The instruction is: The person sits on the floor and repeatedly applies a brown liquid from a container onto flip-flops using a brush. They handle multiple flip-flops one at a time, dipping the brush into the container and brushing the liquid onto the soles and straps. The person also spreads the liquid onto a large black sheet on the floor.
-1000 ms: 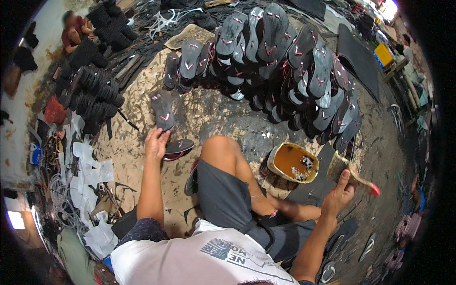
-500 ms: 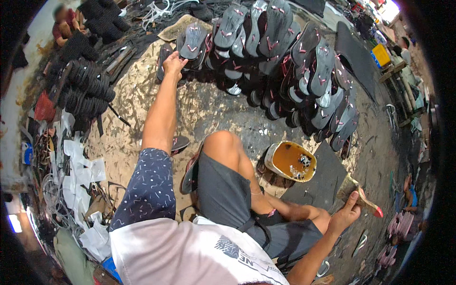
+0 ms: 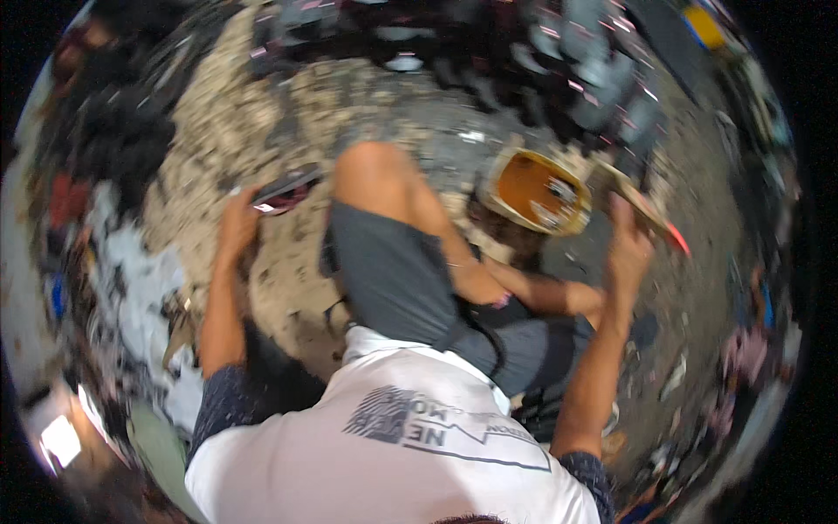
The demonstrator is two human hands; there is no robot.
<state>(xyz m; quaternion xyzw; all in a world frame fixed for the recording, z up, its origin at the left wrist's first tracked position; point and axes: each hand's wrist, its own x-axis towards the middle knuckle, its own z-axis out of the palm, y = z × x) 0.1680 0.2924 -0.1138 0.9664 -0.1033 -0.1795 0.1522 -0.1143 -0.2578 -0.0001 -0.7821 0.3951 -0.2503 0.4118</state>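
Note:
The picture is blurred by motion. I sit on the ground with one knee raised. My left hand (image 3: 237,223) is stretched out to my left and grips the near end of a dark sandal sole (image 3: 284,188) with a reddish underside, low over the sandy ground beside my knee. My right hand (image 3: 628,249) is raised at my right and holds a flat brush (image 3: 642,203) with a red handle tip. Just left of the brush stands a pale tub (image 3: 502,205) of orange-brown glue.
Rows of dark sandal soles (image 3: 576,79) lie across the far ground, smeared by blur. Black pieces (image 3: 122,140) and white scraps (image 3: 131,271) crowd the left side. A dark mat (image 3: 602,262) lies under my right arm.
My left arm has pulled back from the far rows of soles to the sole beside my knee. My right hand with the brush has risen toward the tub. The view has tilted down.

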